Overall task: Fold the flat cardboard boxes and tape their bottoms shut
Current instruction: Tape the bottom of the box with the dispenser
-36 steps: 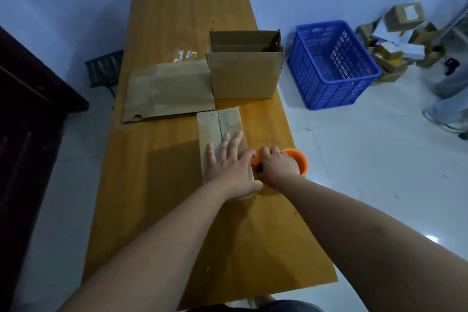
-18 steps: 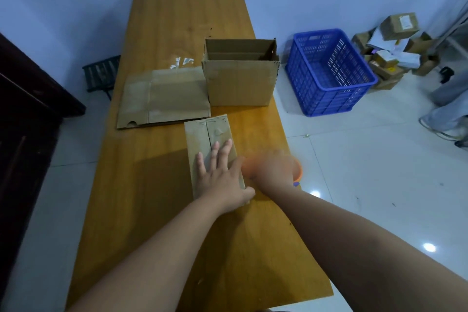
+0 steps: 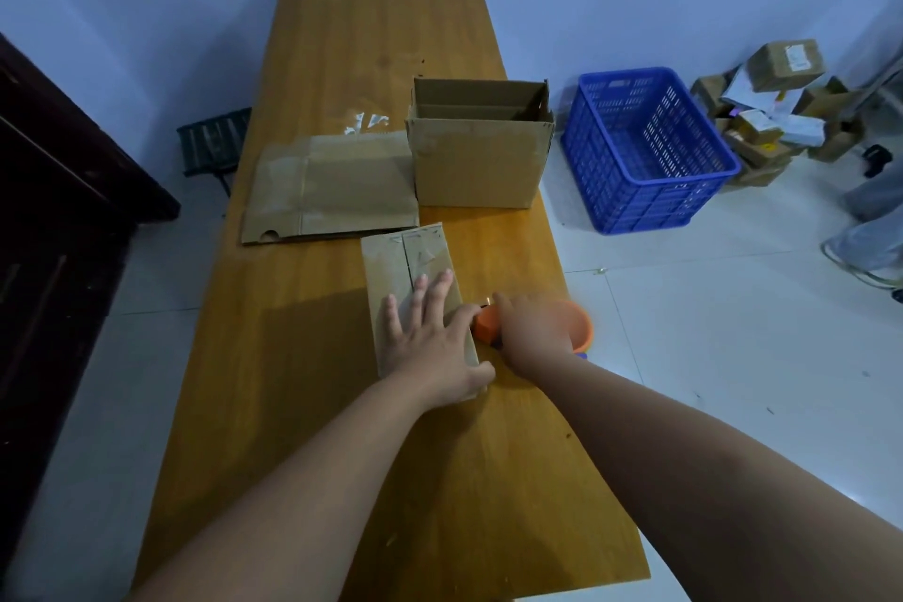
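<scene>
- Head view: the small box [image 3: 391, 269] lies on the tabletop [image 3: 303, 357] with its two closed flaps facing up. A seam runs down the middle of it.
- The left hand [image 3: 430, 342] lies flat on the near half of the small box, fingers straight and spread, pressing the flaps down.
- The right hand [image 3: 530, 332] is just to the right of the small box. Its fingers are curled round an orange tape dispenser [image 3: 486, 325], whose front end touches the box's right edge.
- There are some shiny bits at the far end of the small box. They may be tape, but I cannot tell for sure.
- I think this box is folded and is getting its tape now, and the seam does not look fully covered.
- Behind the small box stands a big open box [image 3: 476, 166]. It is folded up, but its bottom is hidden, so I cannot tell if it is taped.
- Behind and to the left of the small box lies a flat cardboard [image 3: 337, 186]. It still needs folding and taping.
- Far to the right of the small box, on the floor, sits a blue crate [image 3: 645, 152].
</scene>
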The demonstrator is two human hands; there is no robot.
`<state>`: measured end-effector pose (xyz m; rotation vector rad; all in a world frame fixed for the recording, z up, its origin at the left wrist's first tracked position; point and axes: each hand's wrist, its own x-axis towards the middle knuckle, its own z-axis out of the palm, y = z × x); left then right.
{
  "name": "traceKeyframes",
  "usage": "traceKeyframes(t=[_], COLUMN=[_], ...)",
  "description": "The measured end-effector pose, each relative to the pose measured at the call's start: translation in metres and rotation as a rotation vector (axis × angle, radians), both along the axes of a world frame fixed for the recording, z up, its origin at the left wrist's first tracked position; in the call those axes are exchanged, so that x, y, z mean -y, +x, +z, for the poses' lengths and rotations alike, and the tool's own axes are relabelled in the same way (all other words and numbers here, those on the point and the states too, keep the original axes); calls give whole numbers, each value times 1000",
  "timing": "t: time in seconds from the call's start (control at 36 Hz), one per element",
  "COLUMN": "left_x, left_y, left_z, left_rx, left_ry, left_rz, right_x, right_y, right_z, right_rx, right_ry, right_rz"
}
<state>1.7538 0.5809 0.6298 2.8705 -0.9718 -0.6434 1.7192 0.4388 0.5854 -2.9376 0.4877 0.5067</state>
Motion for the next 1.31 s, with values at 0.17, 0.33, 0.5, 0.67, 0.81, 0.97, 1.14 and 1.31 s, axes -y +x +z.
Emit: traceKeyframes(t=[0.17, 0.33, 0.5, 0.67, 0.81, 0.97, 1.14, 1.31], left_x=[-5, -10, -24, -35, -58, -96, -123, -134], left_y=[-1, 12, 26, 30, 13, -10, -8, -3], left_z=[1, 13, 25, 4, -7, -18, -22, -17], left_rx=[-8, -228, -422, -110, 181, 269, 300, 257], left_ry=[-29, -135, -271, -421, -525, -644, -562, -561], left_rz=[2, 41, 184, 115, 99, 59, -106, -125], right_x=[0, 5, -5, -28, -25, -16, -10, -15], right_y=[2, 10, 8, -15, -34, -48, -56, -57], right_z=[-1, 2, 11, 23, 18, 28, 28, 27], right_rx=[-22, -47, 233, 739, 685, 606, 564, 591], right_ry=[2, 69, 293, 296, 291, 230, 167, 136], right_rz=[-1, 29, -76, 358, 571, 697, 714, 725])
